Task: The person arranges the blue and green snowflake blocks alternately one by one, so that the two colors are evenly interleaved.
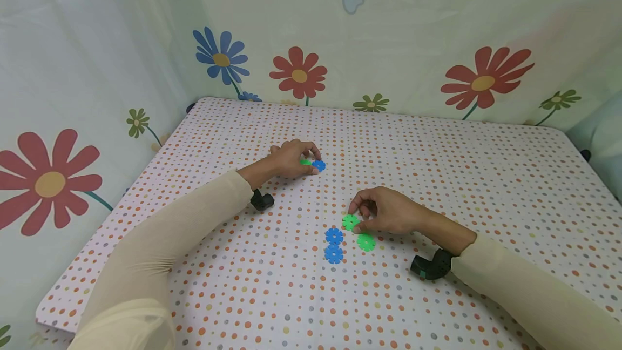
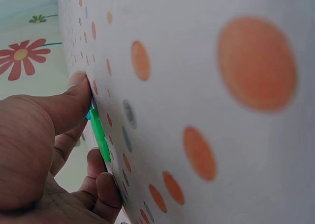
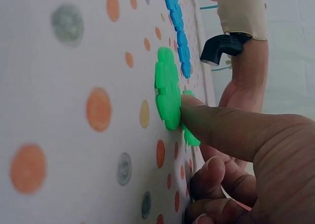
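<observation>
In the head view my left hand (image 1: 293, 159) is at the table's middle, pinching a notched blue plastic disc (image 1: 318, 165) between thumb and index finger. A green disc (image 1: 305, 162) lies beside the blue one, partly hidden under that hand; the left wrist view shows this green disc (image 2: 100, 135) flat against the tabletop. Nearer and to the right, my right hand (image 1: 391, 210) pinches another notched green disc (image 1: 349, 222) at its edges. Just below the right thumb, a second green disc (image 1: 366, 242) lies flat, seen large in the right wrist view.
Two blue discs (image 1: 333, 246) lie edge to edge, left of the right hand. The table (image 1: 461, 166) has a dotted cover, and a flower-printed curtain (image 1: 398, 42) hangs behind it. Dark wrist cameras (image 1: 431, 265) jut out below both wrists.
</observation>
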`<state>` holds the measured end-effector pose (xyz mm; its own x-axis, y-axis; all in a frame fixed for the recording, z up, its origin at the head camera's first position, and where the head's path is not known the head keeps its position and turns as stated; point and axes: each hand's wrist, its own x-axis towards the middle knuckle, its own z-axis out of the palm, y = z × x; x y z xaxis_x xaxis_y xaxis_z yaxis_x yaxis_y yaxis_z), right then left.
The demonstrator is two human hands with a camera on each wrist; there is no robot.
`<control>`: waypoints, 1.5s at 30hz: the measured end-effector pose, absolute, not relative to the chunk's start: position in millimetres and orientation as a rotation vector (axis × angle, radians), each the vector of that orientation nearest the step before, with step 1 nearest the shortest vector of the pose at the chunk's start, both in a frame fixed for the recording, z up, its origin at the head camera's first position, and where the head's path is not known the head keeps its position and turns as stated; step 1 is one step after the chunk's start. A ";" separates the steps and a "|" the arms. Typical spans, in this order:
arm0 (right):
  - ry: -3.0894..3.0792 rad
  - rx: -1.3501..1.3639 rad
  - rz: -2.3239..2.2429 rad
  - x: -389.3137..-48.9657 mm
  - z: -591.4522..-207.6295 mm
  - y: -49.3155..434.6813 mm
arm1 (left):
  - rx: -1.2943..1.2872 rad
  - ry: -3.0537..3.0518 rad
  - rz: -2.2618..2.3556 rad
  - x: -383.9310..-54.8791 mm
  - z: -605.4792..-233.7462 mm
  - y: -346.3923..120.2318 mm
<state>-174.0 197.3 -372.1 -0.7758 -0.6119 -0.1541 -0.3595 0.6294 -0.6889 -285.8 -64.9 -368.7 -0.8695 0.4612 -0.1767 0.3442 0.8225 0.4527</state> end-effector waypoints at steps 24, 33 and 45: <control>2.601 -0.722 -0.852 -165.3 -371.6 197.6 | 0.652 2.711 0.532 -286.4 -366.7 -63.0; 2.633 -0.765 -0.802 -162.7 -369.2 192.2 | 0.668 2.710 0.530 -286.6 -368.8 -63.8; 2.449 -0.688 -0.861 -165.8 -362.2 184.3 | 0.654 2.723 0.513 -285.3 -368.3 -64.6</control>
